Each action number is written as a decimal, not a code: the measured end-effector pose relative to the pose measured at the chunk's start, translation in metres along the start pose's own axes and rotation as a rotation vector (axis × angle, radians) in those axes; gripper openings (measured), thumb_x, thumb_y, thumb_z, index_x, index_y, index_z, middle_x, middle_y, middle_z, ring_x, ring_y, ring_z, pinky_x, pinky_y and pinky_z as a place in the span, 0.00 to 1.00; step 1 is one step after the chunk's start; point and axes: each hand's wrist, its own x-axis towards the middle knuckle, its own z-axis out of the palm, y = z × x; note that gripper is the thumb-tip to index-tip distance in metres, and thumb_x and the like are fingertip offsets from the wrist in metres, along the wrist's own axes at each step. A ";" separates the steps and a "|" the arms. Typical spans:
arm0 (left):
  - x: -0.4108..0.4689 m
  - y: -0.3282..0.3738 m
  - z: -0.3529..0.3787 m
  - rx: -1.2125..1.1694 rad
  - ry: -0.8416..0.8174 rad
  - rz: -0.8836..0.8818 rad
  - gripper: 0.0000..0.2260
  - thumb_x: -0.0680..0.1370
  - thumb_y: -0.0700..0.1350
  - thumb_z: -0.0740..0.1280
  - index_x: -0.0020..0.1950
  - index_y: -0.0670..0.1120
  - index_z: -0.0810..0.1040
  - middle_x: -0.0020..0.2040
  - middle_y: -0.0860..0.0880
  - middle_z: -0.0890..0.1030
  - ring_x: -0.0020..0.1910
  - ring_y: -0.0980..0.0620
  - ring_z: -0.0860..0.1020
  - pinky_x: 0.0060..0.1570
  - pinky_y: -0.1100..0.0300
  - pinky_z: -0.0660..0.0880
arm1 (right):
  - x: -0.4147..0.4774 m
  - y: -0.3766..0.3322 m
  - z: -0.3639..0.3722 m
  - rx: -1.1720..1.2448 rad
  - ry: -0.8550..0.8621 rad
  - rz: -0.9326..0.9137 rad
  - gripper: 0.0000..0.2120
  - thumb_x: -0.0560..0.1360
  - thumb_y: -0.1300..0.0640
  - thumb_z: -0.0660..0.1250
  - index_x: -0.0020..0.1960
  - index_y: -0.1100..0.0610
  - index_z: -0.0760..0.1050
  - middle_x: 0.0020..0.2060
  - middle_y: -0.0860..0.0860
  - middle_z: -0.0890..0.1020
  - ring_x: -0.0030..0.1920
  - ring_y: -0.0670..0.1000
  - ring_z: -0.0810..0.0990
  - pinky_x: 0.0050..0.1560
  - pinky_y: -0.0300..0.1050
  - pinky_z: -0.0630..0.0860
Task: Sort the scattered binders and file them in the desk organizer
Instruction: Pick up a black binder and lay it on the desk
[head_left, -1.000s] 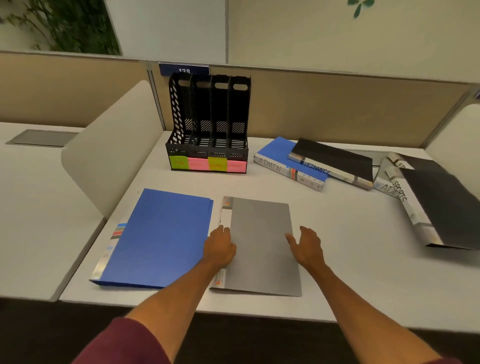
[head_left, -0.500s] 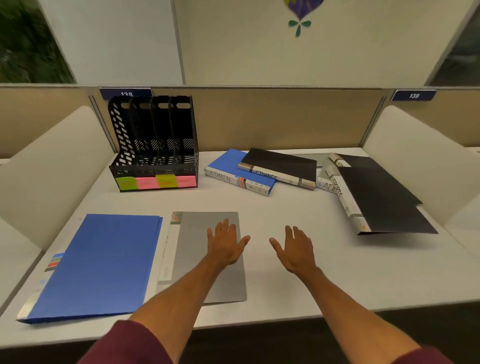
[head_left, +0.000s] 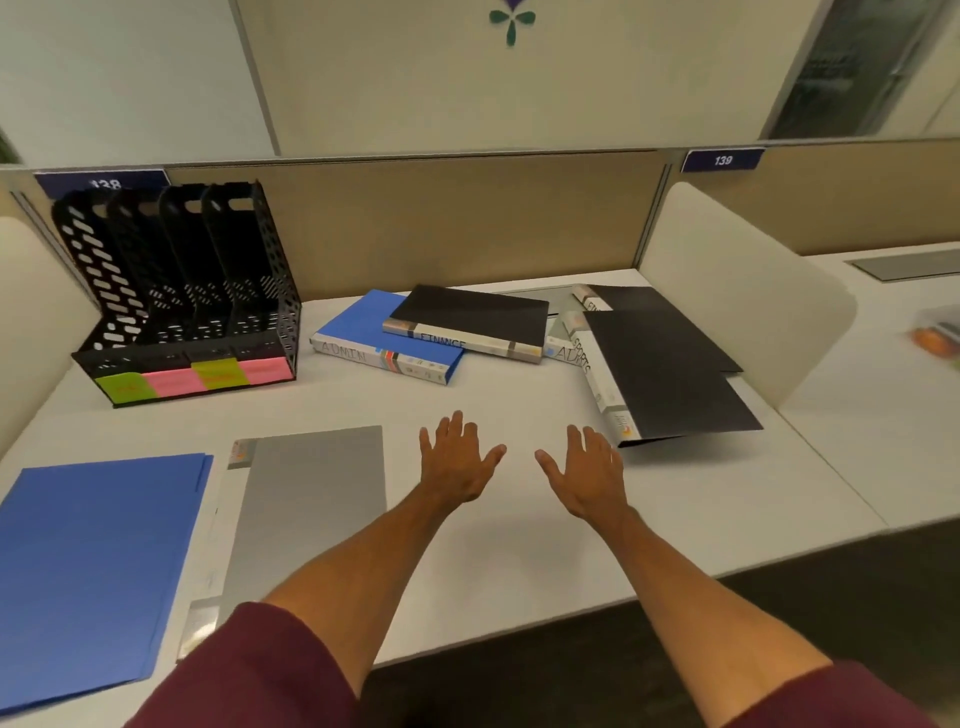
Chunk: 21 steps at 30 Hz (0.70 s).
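Note:
A black desk organizer (head_left: 176, 291) with green and pink labels stands at the back left of the white desk (head_left: 519, 545). A blue binder (head_left: 98, 566) and a grey binder (head_left: 306, 509) lie flat at the front left. Farther back, a black binder marked FINANCE (head_left: 467, 319) rests on a blue binder marked ADMIN (head_left: 363, 332). To the right lie black binders (head_left: 665, 374), overlapping. My left hand (head_left: 457, 460) and my right hand (head_left: 587, 470) hover over the bare desk with fingers spread, holding nothing, between the grey binder and the black ones.
Beige partitions close the desk at the back, with curved white dividers (head_left: 737, 291) on both sides. A neighbouring desk at the right carries a small orange item (head_left: 935, 338). The front edge of the desk runs just under my forearms.
Both hands have left the grey binder and moved right and forward over the bare desk. The view has swung right, bringing the black binders closer to centre.

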 end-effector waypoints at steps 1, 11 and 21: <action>0.005 0.006 0.001 0.004 -0.006 0.009 0.33 0.79 0.65 0.48 0.77 0.46 0.55 0.79 0.45 0.49 0.78 0.44 0.47 0.74 0.42 0.43 | 0.003 0.005 -0.001 0.000 0.002 0.011 0.35 0.78 0.35 0.49 0.77 0.56 0.54 0.76 0.57 0.57 0.76 0.59 0.54 0.75 0.59 0.52; 0.078 0.068 0.001 0.034 -0.054 0.113 0.33 0.79 0.65 0.48 0.78 0.47 0.53 0.79 0.46 0.47 0.78 0.44 0.47 0.74 0.42 0.44 | 0.048 0.049 -0.007 0.002 0.072 0.163 0.35 0.76 0.33 0.51 0.74 0.55 0.60 0.73 0.55 0.65 0.73 0.57 0.63 0.73 0.59 0.59; 0.147 0.112 0.009 -0.120 -0.069 0.147 0.34 0.78 0.65 0.52 0.77 0.46 0.55 0.79 0.46 0.51 0.77 0.43 0.51 0.74 0.45 0.51 | 0.098 0.098 -0.025 -0.034 0.062 0.297 0.34 0.78 0.36 0.52 0.76 0.56 0.55 0.75 0.56 0.60 0.75 0.58 0.57 0.74 0.59 0.52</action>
